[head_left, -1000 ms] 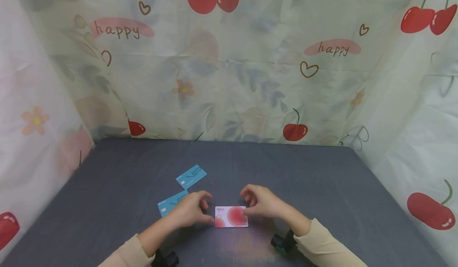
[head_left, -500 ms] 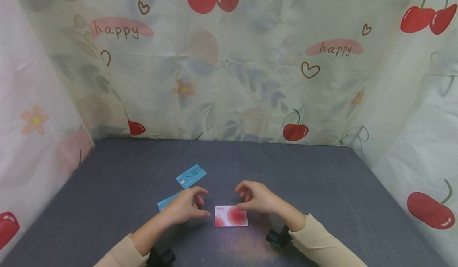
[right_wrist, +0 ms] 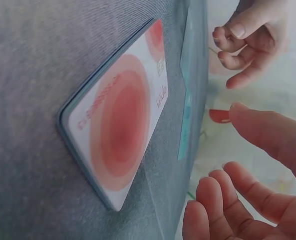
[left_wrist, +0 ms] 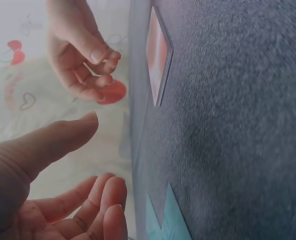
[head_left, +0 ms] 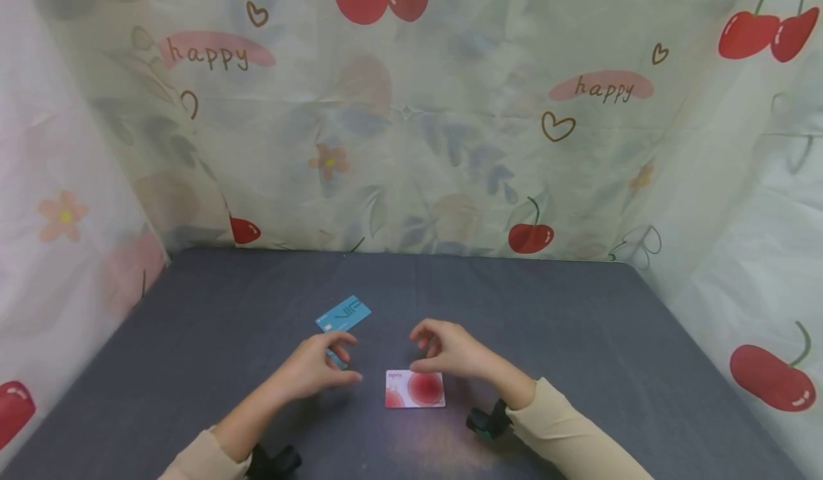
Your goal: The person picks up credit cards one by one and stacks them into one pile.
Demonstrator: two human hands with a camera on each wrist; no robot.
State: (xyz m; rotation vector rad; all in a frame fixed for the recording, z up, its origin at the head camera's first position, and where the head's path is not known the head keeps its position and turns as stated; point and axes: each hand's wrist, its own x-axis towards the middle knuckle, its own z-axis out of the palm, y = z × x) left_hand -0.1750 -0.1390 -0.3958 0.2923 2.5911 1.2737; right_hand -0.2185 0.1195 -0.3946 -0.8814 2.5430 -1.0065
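A white card with pink and red circles [head_left: 415, 388] lies flat before me; its edge in the right wrist view shows layers, a small stack. My left hand [head_left: 316, 367] hovers left of it, thumb and fingers apart, nothing between them. Under that hand a blue card [head_left: 336, 358] is mostly hidden, while another blue VIP card [head_left: 343, 316] lies just beyond it. My right hand [head_left: 450, 351] hangs over the far right part of the pink card, fingers loosely bent and holding nothing. The left wrist view also shows the pink card stack [left_wrist: 158, 55].
A dark grey cloth [head_left: 546, 323] covers the table. Behind it hangs a pale curtain [head_left: 411, 180] printed with cherries, which also closes off both sides. Each wrist carries a black camera, such as the right wrist camera [head_left: 487, 421].
Both hands have drifted left and slightly up, the left one away from the pink card and further over the lower blue card. The cards have stayed in place.
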